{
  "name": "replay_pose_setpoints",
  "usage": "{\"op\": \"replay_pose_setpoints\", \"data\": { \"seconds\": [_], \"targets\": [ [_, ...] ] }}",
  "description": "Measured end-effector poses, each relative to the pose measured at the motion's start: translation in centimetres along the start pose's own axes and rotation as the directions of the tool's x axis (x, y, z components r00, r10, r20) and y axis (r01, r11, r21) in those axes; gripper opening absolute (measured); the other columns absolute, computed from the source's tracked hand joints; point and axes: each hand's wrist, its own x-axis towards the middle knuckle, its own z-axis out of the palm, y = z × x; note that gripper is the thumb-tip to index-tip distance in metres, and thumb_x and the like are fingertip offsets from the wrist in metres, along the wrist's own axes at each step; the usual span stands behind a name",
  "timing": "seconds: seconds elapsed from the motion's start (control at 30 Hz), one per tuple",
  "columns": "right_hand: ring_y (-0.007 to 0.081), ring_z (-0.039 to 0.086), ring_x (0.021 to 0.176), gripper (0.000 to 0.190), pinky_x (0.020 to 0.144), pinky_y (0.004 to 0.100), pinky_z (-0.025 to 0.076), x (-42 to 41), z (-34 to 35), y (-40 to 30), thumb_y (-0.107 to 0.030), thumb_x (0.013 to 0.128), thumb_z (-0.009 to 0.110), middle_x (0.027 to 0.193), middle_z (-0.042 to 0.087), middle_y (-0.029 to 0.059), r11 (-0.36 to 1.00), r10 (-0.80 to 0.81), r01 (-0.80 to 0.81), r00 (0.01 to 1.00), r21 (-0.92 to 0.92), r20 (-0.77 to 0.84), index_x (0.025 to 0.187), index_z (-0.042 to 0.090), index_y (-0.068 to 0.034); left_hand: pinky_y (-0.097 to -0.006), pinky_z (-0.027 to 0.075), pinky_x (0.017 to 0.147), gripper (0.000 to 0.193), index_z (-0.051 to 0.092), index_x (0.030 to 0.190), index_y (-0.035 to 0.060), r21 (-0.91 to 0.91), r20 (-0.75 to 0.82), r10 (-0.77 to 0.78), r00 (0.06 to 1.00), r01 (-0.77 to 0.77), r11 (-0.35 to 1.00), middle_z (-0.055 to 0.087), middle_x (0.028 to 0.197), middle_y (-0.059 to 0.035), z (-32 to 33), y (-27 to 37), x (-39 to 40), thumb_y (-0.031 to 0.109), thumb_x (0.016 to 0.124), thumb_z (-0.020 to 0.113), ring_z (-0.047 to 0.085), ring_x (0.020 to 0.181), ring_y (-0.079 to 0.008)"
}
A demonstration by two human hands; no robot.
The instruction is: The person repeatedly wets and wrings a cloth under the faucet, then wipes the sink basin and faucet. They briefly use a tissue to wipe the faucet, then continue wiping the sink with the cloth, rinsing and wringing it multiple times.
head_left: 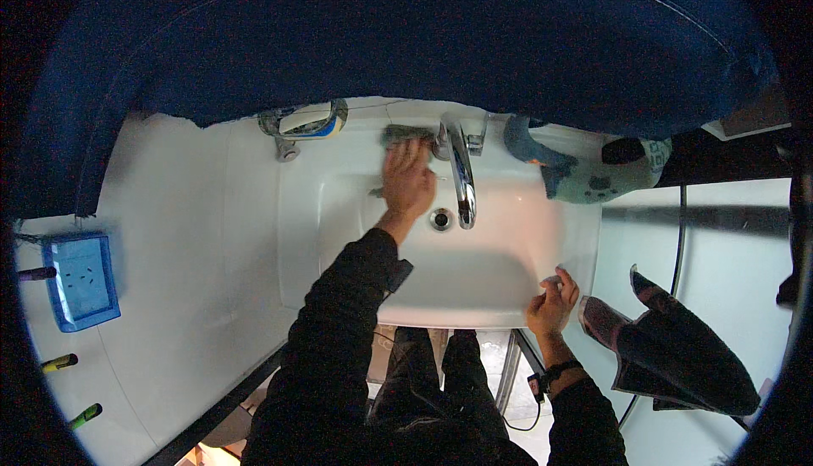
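Before me is a white washbasin (463,275) with a chrome faucet (460,174) and a round drain (441,219). My left hand (409,180), blurred, reaches to the back of the basin, left of the faucet's base. Its fingers press on a dark greenish pad (406,133), perhaps a scouring pad, partly hidden by the hand. Beside the basin's front right rim is my right hand (551,304), its fingers loosely bent and partly apart. I see nothing held in it.
Dark blue stitched fabric (406,34) covers the top of the view. A soap holder (305,122) sits at the back left. A patterned grey-green cloth (571,174) lies over the back right corner. A dark cloth (686,352) hangs at right, a blue tray (80,282) at left.
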Motion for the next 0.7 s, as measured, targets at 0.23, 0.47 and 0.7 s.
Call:
{"op": "replay_pose_setpoints", "data": {
  "seconds": [0.23, 0.47, 0.7],
  "targets": [
    [0.0433, 0.046, 0.136, 0.030, 0.115, 0.0610, 0.035, -0.1, 0.3, 0.1, 0.000, 0.073, 0.062, 0.150, 0.050, 0.0180, 1.000, 0.016, -0.016, 1.000, -0.011, 0.015, 0.103, 0.063, -0.006, -0.0506, 0.036, 0.126, 0.052, 0.059, 0.147, 0.0038, -0.120, 0.044, 0.245, 0.969, -0.238, 0.964, 0.059, 0.152, -0.0203, -2.7, -2.8, -0.6, 0.012, 0.096, 0.064, 0.052, 0.143, -0.0388],
    [0.0433, 0.046, 0.138, 0.029, 0.115, 0.0608, 0.035, -0.4, 0.1, 0.3, 0.000, 0.074, 0.063, 0.150, 0.051, 0.0189, 1.000, 0.010, -0.010, 1.000, 0.005, 0.025, 0.102, 0.064, -0.005, -0.0463, 0.041, 0.123, 0.057, 0.058, 0.153, 0.0065, 0.204, 0.136, 0.059, 0.989, -0.087, 0.975, 0.056, 0.158, -0.0145, -8.9, -12.8, -9.5, 0.005, 0.097, 0.063, 0.049, 0.149, -0.0341],
    [0.0433, 0.047, 0.137, 0.033, 0.115, 0.0601, 0.036, -0.4, 0.1, 0.3, 0.005, 0.074, 0.062, 0.150, 0.052, 0.0169, 0.999, -0.030, 0.031, 0.999, 0.023, -0.030, 0.105, 0.063, -0.007, -0.0569, 0.028, 0.128, 0.079, 0.036, 0.164, -0.0015, 0.402, 0.093, -0.206, 0.974, 0.153, 0.903, 0.041, 0.161, -0.0340, -9.0, -13.7, -10.1, 0.043, 0.104, 0.061, 0.038, 0.152, -0.0481]
  ]
}}
